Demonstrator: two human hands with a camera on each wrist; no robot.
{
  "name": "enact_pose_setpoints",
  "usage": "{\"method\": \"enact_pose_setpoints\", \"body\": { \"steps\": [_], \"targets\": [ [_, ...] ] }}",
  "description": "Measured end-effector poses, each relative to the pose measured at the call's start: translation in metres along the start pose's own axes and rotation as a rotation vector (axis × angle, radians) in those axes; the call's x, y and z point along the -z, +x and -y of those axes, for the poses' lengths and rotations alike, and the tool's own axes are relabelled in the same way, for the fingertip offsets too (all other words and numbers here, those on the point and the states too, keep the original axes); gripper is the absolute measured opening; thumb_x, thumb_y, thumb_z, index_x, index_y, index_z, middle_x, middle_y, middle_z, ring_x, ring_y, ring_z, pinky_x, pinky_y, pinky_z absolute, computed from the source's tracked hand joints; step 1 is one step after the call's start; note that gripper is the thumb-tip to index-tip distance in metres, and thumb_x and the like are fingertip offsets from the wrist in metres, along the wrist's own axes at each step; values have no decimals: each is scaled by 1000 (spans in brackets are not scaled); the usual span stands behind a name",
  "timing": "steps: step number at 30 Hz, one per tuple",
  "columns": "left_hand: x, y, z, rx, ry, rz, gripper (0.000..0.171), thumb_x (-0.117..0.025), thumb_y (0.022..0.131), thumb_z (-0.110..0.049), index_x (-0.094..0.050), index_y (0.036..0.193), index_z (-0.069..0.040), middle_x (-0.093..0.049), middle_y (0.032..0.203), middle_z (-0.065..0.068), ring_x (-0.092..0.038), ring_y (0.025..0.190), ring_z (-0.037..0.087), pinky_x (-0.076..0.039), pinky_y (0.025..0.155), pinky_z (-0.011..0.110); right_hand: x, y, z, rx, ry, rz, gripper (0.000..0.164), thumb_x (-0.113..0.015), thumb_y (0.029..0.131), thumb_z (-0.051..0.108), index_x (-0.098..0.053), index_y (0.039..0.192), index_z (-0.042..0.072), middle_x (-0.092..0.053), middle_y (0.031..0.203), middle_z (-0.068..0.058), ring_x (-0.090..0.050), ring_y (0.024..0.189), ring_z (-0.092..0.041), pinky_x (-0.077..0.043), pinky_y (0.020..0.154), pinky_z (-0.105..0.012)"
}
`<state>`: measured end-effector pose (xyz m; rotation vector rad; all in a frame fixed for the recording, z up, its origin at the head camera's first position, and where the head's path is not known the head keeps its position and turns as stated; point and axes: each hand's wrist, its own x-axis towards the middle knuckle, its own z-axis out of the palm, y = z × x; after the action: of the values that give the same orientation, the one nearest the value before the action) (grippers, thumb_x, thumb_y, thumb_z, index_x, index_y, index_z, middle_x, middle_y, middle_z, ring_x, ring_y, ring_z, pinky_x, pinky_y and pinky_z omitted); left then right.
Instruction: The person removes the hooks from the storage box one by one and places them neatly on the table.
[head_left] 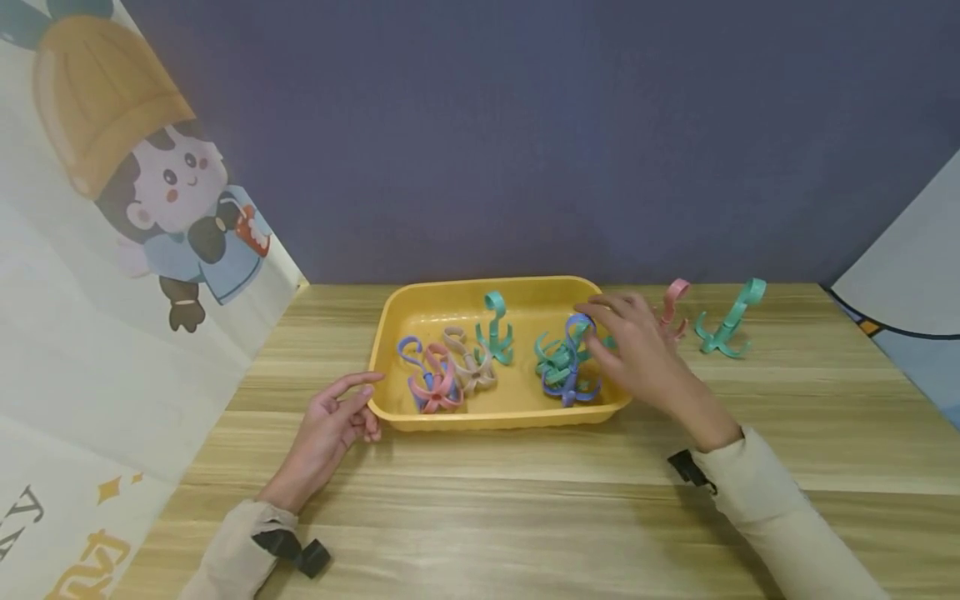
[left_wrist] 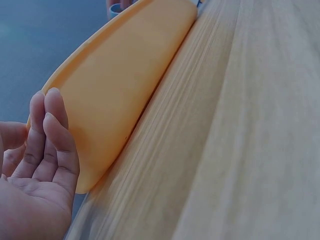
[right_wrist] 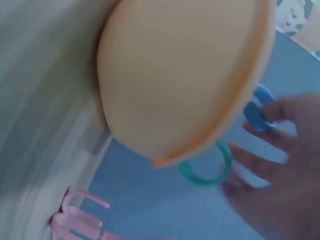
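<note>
A yellow tray [head_left: 495,421] holds several plastic multi-prong hanging hooks. My right hand [head_left: 637,350] reaches over the tray's right end and pinches the curled top of a blue-purple hook [head_left: 570,387]. In the right wrist view, thumb and finger meet at that blue loop, with a green loop [right_wrist: 227,162] near the other fingers. Green hooks [head_left: 551,358] lie beside it, partly hidden. My left hand [head_left: 333,425] touches the tray's left rim with loosely extended fingers. On the tray's left side lie a pink hook [head_left: 438,392], another blue-purple hook [head_left: 408,346] and a beige hook [head_left: 476,375].
A green hook [head_left: 495,333] stands near the tray's middle. Right of the tray, a pink hook [head_left: 675,300] and a green hook [head_left: 731,321] stand on the wooden table [head_left: 480,517]. A dark blue panel [head_left: 525,142] rises behind the table.
</note>
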<state>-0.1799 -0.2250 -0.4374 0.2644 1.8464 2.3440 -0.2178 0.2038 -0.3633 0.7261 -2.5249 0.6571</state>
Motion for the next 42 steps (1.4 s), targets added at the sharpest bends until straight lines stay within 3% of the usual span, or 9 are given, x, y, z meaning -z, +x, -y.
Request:
{"method": "enact_pose_setpoints", "body": {
  "steps": [5,8,15,19,22,29,35,37,42],
  "targets": [
    [-1,0,0,1,5,-1,28,-56,103,-16,-60,129,-6,-65,66,3,-64,59,15,-55,57,25,22,-4,-12,-136,99,334,57,-66,97,36,-50,144,10,-43,150,-19,-35,139,-44,-31,105,-71],
    [-1,0,1,0,8,0,29,-56,103,-16,-60,129,-5,-65,66,3,-64,59,15,-55,57,25,32,-5,-20,-155,107,404,52,-71,94,24,-54,139,4,-53,141,-20,-51,127,-39,-44,98,-62],
    [1,-1,1,-8,2,7,28,-54,104,-15,-59,130,-3,-65,66,3,-64,60,15,-57,58,27,32,-1,-21,-62,104,228,20,-77,87,8,-75,107,3,-73,89,-2,-64,70,-10,-54,68,-31],
    [1,-1,0,-11,0,8,28,-54,104,-15,-59,129,-3,-65,66,4,-64,60,15,-57,59,28,24,3,-9,98,70,-10,23,-81,82,8,-75,104,3,-72,82,-1,-63,65,-8,-54,62,-30],
    [0,-1,0,-11,2,7,28,-55,104,-15,-59,129,-4,-65,66,4,-64,60,15,-57,59,28,18,3,2,172,72,-71,20,-82,80,5,-74,99,4,-72,86,-2,-64,70,-12,-55,61,-30],
    [-1,0,0,-2,18,12,26,-54,104,-16,-60,128,-7,-65,66,4,-64,59,16,-56,58,27,9,-3,12,139,-148,-42,19,-83,81,13,-70,88,0,-70,86,-11,-67,76,-25,-57,69,-40],
    [-3,0,-1,2,26,10,26,-54,104,-16,-60,128,-8,-65,66,3,-64,59,16,-56,57,26,8,-2,10,-13,311,159,18,-68,97,20,-70,112,11,-71,108,-4,-68,91,-15,-57,80,-35],
    [-3,0,-1,4,26,6,26,-54,104,-16,-60,128,-8,-65,66,3,-64,59,16,-56,57,26,8,-2,3,-75,339,189,26,-60,101,21,-67,125,11,-70,115,-7,-69,92,-19,-57,81,-40],
    [-2,0,-1,5,24,2,25,-54,104,-16,-60,127,-8,-65,66,4,-64,59,16,-56,57,26,4,-5,-16,-97,20,259,30,-68,96,16,-67,123,3,-68,117,-15,-63,102,-34,-50,88,-53]
  ]
}}
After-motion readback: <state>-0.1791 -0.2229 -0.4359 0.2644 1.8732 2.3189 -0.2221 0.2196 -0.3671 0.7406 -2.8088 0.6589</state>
